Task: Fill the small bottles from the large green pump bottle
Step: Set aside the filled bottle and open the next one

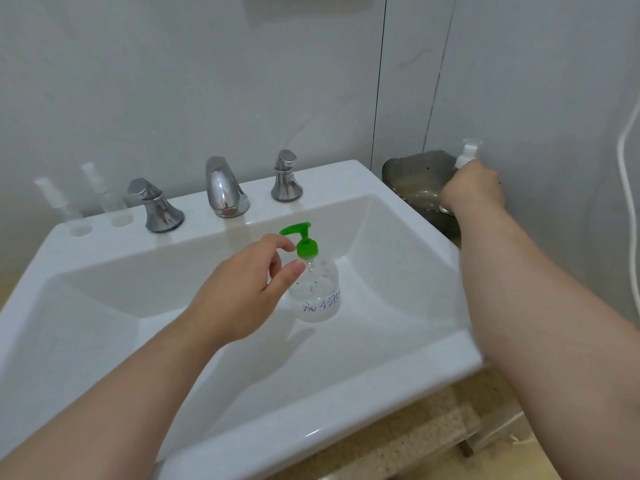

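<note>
A clear pump bottle (pixel 317 292) with a green pump head and purple writing hangs over the white sink basin (pixel 194 341). My left hand (pixel 247 291) pinches its neck just under the green cap. My right hand (pixel 474 188) reaches to the far right and grips a small bottle (pixel 465 155) with a white spray top, over a dark glass bowl (pixel 412 178). Two more small clear bottles (pixel 55 202) (pixel 105 195) stand on the sink's back ledge at the far left.
A chrome spout (pixel 225 188) and two chrome tap handles (pixel 154 206) (pixel 286 176) line the sink's back ledge. Grey wall panels rise behind. A white cord (pixel 623 161) hangs at the right edge. Speckled countertop (pixel 415 445) shows below the sink.
</note>
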Tool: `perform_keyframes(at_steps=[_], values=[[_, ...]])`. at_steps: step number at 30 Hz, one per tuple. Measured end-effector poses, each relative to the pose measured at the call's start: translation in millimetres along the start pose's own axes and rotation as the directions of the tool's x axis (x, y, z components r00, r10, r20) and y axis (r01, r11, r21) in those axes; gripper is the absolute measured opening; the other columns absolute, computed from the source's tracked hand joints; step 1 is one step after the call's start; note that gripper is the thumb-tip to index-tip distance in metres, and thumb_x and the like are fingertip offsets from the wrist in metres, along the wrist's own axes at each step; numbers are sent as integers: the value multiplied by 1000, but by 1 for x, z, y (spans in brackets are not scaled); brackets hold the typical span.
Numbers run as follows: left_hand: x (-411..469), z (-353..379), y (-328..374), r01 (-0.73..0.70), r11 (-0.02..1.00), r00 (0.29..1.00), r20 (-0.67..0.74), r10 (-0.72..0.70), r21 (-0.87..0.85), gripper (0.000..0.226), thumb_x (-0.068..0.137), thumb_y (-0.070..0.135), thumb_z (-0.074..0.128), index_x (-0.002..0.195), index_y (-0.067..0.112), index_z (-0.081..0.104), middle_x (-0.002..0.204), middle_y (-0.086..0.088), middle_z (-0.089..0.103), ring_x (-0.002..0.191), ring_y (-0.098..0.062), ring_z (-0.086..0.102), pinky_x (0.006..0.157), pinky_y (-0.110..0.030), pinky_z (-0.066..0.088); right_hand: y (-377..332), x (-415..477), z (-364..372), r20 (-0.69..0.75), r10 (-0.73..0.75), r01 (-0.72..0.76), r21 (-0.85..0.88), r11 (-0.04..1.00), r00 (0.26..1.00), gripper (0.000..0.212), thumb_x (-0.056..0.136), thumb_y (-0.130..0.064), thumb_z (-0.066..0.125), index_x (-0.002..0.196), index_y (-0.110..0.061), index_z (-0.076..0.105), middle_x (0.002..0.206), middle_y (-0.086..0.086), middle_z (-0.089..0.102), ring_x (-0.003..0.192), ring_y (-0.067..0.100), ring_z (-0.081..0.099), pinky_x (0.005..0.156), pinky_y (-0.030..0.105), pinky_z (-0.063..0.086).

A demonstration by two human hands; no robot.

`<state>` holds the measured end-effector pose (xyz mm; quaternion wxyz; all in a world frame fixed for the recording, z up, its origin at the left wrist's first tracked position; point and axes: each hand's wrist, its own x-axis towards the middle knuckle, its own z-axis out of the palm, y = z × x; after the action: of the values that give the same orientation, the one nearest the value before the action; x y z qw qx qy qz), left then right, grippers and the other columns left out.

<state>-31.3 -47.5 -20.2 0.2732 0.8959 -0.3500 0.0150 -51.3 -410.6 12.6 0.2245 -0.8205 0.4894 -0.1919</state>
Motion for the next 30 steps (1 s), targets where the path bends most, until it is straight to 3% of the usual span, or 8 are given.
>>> perform_keyframes(at_steps=[9,14,17,19,23,25,27,30], values=[[1,-1,-6,34,999,999,-12,-34,-33,37,97,60,41,124,37,52,91,14,60,74,-4,58,69,-29,44,-8,-7,-9,-30,-19,14,-149,989,999,52,89,-11,65,139,-6,51,138,22,49,121,38,57,93,42,50],[2,-11,-5,81,995,996,-33,-83,-66,27,102,48,46,94,27,61,78,13,62,71,-5,56,66,-27,44,-35,-41,-21,-134,-195,185,-82,979,972,42,90,-11,61,130,-5,52,137,21,44,120,42,53,92,46,48],[2,-21,-15,197,975,976,-75,-205,-100,36,99,30,53,69,11,59,55,9,57,53,-8,47,58,-27,39,-65,-91,-22,-144,-511,520,28,854,847,5,89,-13,54,87,-11,58,104,15,61,91,36,55,71,37,43],[0,-35,-25,278,955,948,-133,-291,-108,36,84,32,50,56,9,48,50,-4,45,50,-16,36,55,-33,35,-86,-134,-17,-67,-706,709,22,705,705,26,88,-18,53,63,-15,42,71,6,53,75,34,51,63,33,35],[-7,-57,-44,432,887,800,-386,-460,-163,46,86,25,52,47,15,32,46,2,31,51,-23,30,52,-32,24,-122,-215,-15,110,-953,959,-6,283,282,39,92,-29,47,58,-17,29,59,-2,36,69,32,46,58,32,28],[-9,-63,-52,481,854,689,-518,-507,-197,45,91,20,51,49,15,34,49,-1,36,52,-23,33,51,-33,22,-137,-244,-4,103,-983,987,18,157,155,39,92,-28,49,59,-18,31,61,-1,36,67,30,45,53,30,25],[-12,-68,-61,496,830,579,-616,-534,-254,40,94,20,49,57,14,38,54,-2,43,57,-25,39,52,-34,24,-146,-268,12,6,-997,990,119,73,73,41,86,-22,53,55,-18,26,54,-3,34,54,28,41,48,26,23],[-12,-71,-72,474,829,504,-680,-532,-297,27,100,24,46,75,16,51,74,-2,59,74,-28,53,63,-39,39,-144,-272,38,-275,-950,960,271,70,147,36,71,-20,54,55,-22,22,49,-7,21,43,22,21,44,19,12]])
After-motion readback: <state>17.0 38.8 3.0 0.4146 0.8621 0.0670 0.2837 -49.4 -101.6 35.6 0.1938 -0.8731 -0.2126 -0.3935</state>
